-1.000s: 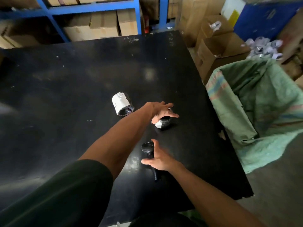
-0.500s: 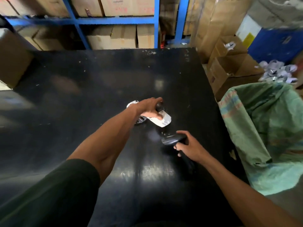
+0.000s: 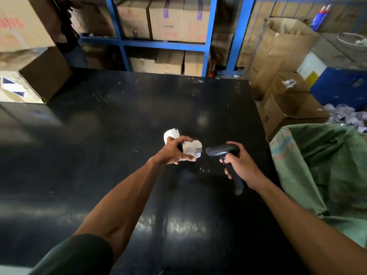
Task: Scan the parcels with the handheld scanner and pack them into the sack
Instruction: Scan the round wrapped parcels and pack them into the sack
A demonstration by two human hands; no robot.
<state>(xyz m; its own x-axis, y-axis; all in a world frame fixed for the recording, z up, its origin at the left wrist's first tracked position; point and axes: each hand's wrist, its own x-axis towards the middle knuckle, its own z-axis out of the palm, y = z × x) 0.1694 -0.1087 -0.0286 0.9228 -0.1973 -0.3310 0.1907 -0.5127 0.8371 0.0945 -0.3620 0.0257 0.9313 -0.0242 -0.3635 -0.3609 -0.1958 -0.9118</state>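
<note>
My left hand (image 3: 173, 153) grips a small parcel (image 3: 192, 148) wrapped in black with a white label, raised above the black table (image 3: 119, 135), label turned toward the right. A second white-labelled parcel (image 3: 171, 134) shows just behind my left hand; whether it rests on the table or is also held I cannot tell. In my right hand (image 3: 239, 164) is the black handheld scanner (image 3: 221, 150), its head aimed left at the label from a short gap. The green woven sack (image 3: 317, 165) stands open at the table's right edge.
Brown cartons (image 3: 286, 108) sit on the floor beyond the sack, with a heap of small parcels (image 3: 345, 117) at the far right. A large carton (image 3: 29, 62) stands at the table's back left. Blue shelving (image 3: 164, 44) full of boxes lines the rear.
My left hand picked the parcel off the table and turned its label rightward. My right hand took the scanner from the table, lifted it and swung its head toward the parcel.
</note>
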